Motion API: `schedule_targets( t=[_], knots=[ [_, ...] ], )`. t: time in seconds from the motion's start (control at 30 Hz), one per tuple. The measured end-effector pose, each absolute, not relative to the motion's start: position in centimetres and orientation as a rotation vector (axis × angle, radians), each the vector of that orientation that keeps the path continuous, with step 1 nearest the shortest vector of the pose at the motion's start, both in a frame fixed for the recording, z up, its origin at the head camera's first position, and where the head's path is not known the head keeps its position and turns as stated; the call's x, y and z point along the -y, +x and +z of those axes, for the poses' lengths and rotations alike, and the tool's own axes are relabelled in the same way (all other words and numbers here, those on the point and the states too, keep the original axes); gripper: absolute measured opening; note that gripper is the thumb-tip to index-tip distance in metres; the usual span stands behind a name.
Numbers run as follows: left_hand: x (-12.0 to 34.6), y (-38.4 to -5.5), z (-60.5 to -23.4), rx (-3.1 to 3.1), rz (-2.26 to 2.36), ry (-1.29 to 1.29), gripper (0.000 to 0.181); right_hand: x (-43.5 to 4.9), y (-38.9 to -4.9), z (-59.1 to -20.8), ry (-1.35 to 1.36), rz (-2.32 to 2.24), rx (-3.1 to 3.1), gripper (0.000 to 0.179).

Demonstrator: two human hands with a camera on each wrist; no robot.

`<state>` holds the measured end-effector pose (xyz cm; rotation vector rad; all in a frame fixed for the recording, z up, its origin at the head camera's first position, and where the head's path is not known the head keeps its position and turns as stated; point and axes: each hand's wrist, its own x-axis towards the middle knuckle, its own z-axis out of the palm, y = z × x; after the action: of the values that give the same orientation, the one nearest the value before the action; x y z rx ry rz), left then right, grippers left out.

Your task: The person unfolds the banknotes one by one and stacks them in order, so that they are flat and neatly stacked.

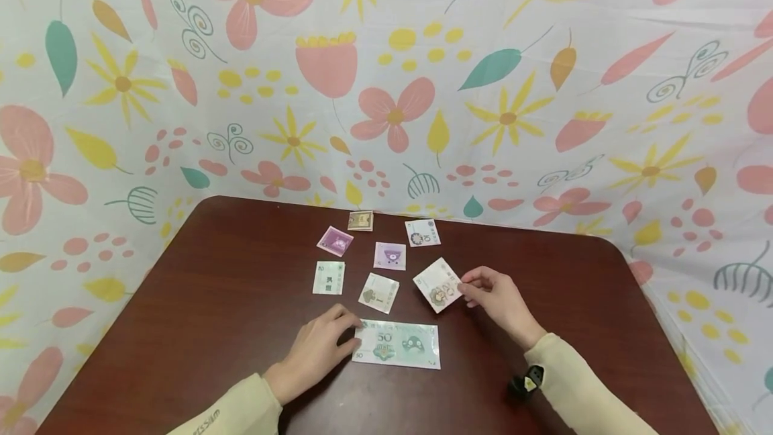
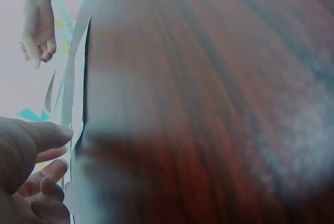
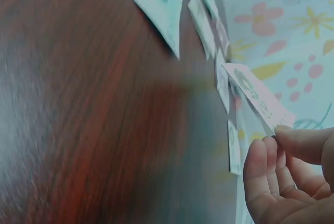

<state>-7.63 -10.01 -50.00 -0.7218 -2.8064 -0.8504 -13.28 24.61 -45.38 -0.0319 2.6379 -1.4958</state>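
A long green banknote [image 1: 398, 344] marked 50, with a cartoon figure, lies unfolded on the dark table. At its left end rests my left hand [image 1: 319, 348], thumb and fingertips spaced apart along the edge. In the left wrist view the thumb [image 2: 56, 134] meets the note's thin edge. Thumb and fingers of my right hand [image 1: 498, 297] pinch the right corner of a folded white banknote [image 1: 437, 284] with a brownish print. That folded banknote [image 3: 258, 94] is tilted up off the table in the right wrist view.
Beyond the hands lie several folded notes: a greenish one [image 1: 329, 278], a pale one [image 1: 378, 293], two purple ones [image 1: 335, 241] [image 1: 390, 256], a brown one [image 1: 360, 221] and a white one marked 10 [image 1: 423, 233]. A flower-patterned cloth [image 1: 392, 173] hangs behind the table [image 1: 229, 301].
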Motion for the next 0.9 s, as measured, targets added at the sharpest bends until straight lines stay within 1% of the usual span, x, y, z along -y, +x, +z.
schedule_targets(
  t=[0.17,0.33,0.5,0.7,0.9],
  knots=[
    [10.0,-7.8,-50.1,2.804,-0.846,-0.735,0.019,-23.5,-12.6,-45.2,-0.113,-1.511,-2.607,0.011],
    [9.8,-8.0,-50.2,2.806,-0.846,-0.746,0.019,-22.6,-11.8,-45.0,-0.198,-1.511,-2.558,0.01],
    [9.4,-8.3,-49.9,2.768,-0.875,-0.738,0.014,-21.8,-11.0,-44.9,-0.299,-1.444,-2.541,0.008],
    [8.1,-7.9,-49.1,2.66,-1.185,-0.728,0.006,-20.5,-9.9,-44.5,-0.391,-1.395,-2.491,0.009],
    [6.7,-7.4,-48.7,2.592,-1.468,-0.69,0.009,-19.7,-9.0,-44.2,-0.442,-1.384,-2.489,0.01]
  ],
)
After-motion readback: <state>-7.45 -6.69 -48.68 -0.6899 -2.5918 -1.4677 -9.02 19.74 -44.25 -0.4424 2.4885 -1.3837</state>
